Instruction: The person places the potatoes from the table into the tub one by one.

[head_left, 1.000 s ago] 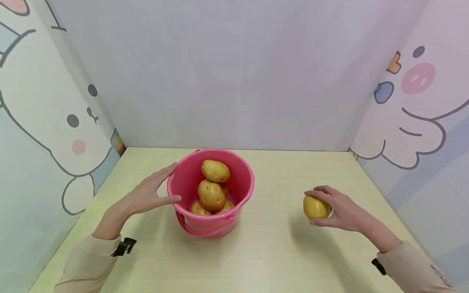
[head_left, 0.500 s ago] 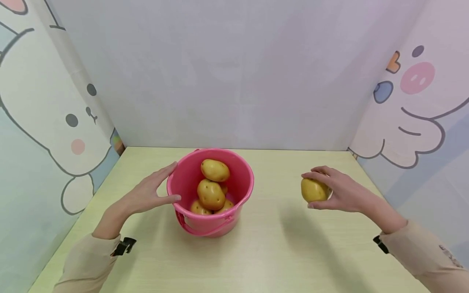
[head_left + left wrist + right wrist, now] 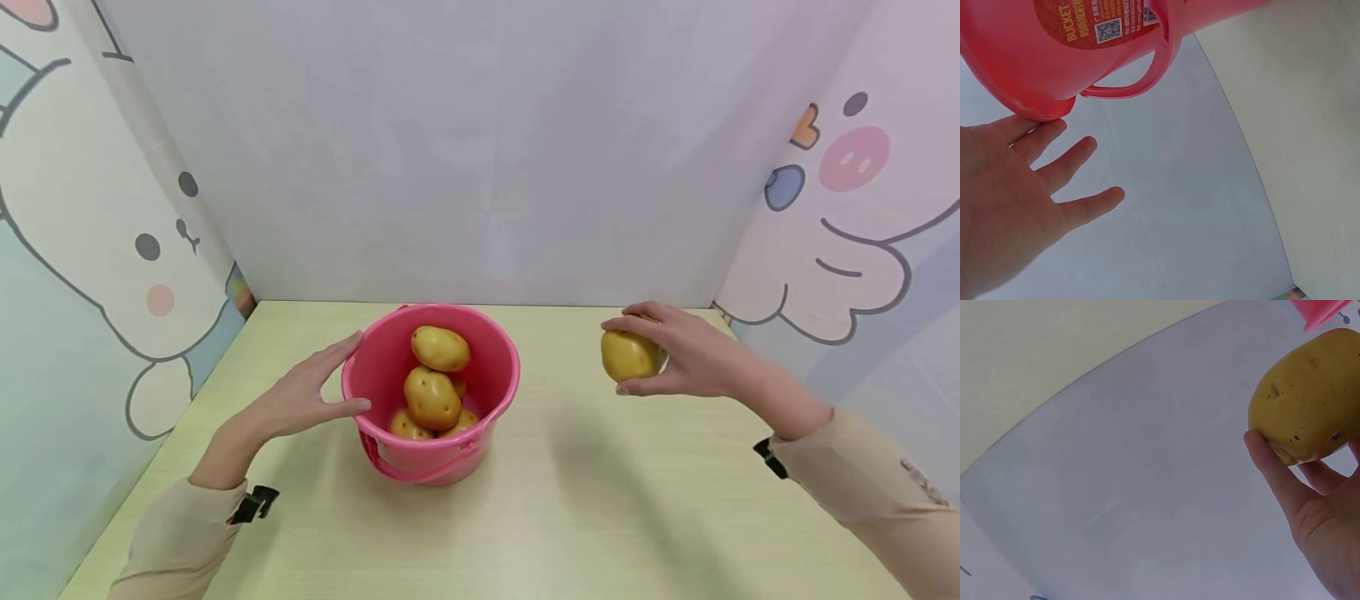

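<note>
A pink bucket (image 3: pixel 506 375) stands on the table with several yellow-brown potatoes (image 3: pixel 432 400) inside. On its left side my left hand (image 3: pixel 300 398) touches the rim, fingers spread and fairly straight; the left wrist view shows the fingertips (image 3: pixel 1054 128) right at the rim's edge. Off to the right, my right hand (image 3: pixel 678 350) grips one potato (image 3: pixel 628 357) between thumb and fingers, above the table and apart from the bucket. In the right wrist view that potato (image 3: pixel 1310 397) shows small dark pits, part of it cut off by the frame.
The pale wooden table (image 3: pixel 540 533) ends at a plain grey-white back wall (image 3: pixel 480 167). Cartoon-printed side panels (image 3: pixel 862 250) close in the left and right. The bucket's handle (image 3: pixel 420 479) hangs down at its front.
My right hand has lifted the potato higher and carried it away from me and slightly to the left. My left hand and the bucket have stayed in place.
</note>
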The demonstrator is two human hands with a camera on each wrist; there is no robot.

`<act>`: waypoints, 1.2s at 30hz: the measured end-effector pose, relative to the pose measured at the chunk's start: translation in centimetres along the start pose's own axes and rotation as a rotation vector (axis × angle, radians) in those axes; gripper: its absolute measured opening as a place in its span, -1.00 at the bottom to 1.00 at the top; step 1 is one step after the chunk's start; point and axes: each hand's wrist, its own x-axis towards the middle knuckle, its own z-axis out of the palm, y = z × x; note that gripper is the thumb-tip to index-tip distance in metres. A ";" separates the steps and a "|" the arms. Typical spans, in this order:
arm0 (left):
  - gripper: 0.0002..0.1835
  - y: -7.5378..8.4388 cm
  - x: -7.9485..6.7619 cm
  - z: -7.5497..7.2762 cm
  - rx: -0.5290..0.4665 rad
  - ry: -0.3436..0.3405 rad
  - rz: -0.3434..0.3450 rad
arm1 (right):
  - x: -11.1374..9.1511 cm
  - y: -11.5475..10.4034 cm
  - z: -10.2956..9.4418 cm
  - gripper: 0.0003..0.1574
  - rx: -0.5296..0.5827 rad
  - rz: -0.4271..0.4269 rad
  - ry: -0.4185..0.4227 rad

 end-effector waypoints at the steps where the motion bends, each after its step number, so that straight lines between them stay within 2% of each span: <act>1: 0.01 0.0 0.0 0.0 0.000 0.001 0.001 | 0.3 -0.1 -0.2 -0.21 -0.003 -0.006 0.000; 18: 0.02 -0.2 0.1 0.0 0.000 0.000 0.006 | 4.9 -1.9 -2.5 -0.18 -0.006 -0.017 -0.085; 28: 0.02 -0.1 0.0 -0.1 -0.006 0.002 0.013 | 7.2 -3.7 -2.4 -0.14 -0.003 -0.020 -0.149; 36: 0.00 -0.1 0.0 0.0 -0.004 0.002 0.011 | 9.4 -5.4 -2.0 -0.14 0.052 -0.029 -0.200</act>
